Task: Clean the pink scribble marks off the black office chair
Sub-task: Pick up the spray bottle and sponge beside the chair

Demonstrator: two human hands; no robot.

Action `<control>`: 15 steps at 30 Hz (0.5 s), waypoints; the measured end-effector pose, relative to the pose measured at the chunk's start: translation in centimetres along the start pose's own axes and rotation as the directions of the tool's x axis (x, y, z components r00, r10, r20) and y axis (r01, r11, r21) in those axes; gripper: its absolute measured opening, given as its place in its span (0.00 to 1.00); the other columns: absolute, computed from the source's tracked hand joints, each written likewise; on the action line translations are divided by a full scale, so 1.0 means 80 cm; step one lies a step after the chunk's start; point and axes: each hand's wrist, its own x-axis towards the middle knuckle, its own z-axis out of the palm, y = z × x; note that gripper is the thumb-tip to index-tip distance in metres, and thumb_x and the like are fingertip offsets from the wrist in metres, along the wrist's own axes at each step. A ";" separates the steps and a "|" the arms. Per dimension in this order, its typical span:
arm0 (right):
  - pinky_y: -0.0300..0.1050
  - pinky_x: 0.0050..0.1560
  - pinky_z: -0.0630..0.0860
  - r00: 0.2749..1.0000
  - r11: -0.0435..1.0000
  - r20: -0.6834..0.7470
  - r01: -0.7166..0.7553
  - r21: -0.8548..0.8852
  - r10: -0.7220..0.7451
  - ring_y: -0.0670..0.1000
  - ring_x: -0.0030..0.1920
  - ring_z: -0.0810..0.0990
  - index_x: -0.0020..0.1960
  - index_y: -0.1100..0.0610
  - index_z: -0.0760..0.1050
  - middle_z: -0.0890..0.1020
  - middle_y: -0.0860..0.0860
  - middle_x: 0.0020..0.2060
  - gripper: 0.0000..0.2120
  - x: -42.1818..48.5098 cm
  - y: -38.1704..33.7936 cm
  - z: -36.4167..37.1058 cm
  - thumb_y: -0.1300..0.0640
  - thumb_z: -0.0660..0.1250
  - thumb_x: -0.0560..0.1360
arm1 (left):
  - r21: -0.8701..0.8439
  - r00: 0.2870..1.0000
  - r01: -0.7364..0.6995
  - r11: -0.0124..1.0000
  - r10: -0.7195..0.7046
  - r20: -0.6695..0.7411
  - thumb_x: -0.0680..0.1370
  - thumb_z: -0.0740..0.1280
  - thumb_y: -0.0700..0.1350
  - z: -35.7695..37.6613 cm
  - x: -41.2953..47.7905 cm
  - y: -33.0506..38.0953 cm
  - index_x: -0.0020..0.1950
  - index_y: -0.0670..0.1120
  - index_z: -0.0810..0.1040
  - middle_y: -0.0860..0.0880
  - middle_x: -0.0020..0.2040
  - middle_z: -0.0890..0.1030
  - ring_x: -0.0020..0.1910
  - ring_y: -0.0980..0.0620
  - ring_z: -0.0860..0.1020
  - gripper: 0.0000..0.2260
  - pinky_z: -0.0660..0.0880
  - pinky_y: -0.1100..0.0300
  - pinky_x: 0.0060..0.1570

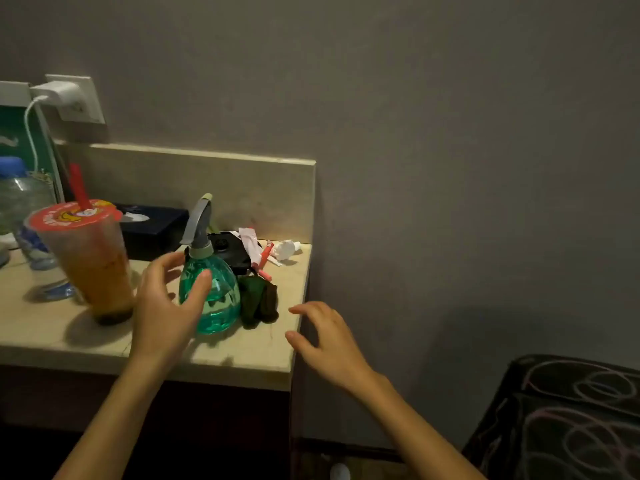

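Grey wall filled the background, with a beige stone counter (242,355) running in from nine o'clock. Near the counter's middle stood a teal spray bottle (214,299) with a grey trigger head. The left hand (166,306) was wrapped around the bottle, its thumb lying on the front and its fingers curving round the side at ten o'clock. A crumpled dark green cloth (259,303) lay at the bottle's three o'clock, touching it. The right hand (329,337) hovered at the counter's right edge, fingers spread and loosely bent, holding nothing. The two hands were well apart. At the frame's four o'clock corner sat the black office chair (561,420), covered in looping pink scribble marks (595,386) and well apart from both hands. At the bottle's nine o'clock stood a plastic drink cup (86,265) with a red lid and straw. A dark blue box (152,230) sat behind at eleven o'clock.
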 end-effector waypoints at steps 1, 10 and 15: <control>0.39 0.63 0.64 1.000 1.000 -0.010 -0.001 0.012 0.001 0.46 0.66 0.66 0.68 0.51 0.68 0.70 0.47 0.65 0.19 0.012 -0.002 0.002 0.49 0.63 0.78 | 0.003 1.000 0.004 1.000 -0.004 0.011 0.76 0.67 0.46 0.004 0.008 0.002 0.68 0.46 0.67 0.46 0.67 0.71 0.64 0.50 0.70 0.22 0.70 0.55 0.56; 0.50 0.64 0.66 0.999 0.999 0.007 -0.034 -0.015 0.034 0.54 0.65 0.65 0.70 0.51 0.65 0.68 0.52 0.66 0.24 0.094 -0.026 0.046 0.52 0.64 0.75 | -0.008 0.994 -0.002 1.000 0.003 0.110 0.75 0.70 0.47 0.024 0.073 0.007 0.65 0.46 0.71 0.45 0.56 0.76 0.55 0.48 0.75 0.20 0.74 0.52 0.54; 0.52 0.67 0.64 0.994 0.994 0.015 -0.103 -0.039 0.104 0.56 0.66 0.62 0.70 0.49 0.63 0.65 0.52 0.68 0.26 0.113 -0.033 0.065 0.56 0.63 0.73 | 0.016 0.985 0.002 1.000 -0.005 0.175 0.74 0.71 0.46 0.032 0.093 0.008 0.53 0.42 0.75 0.40 0.48 0.77 0.49 0.43 0.76 0.12 0.74 0.49 0.48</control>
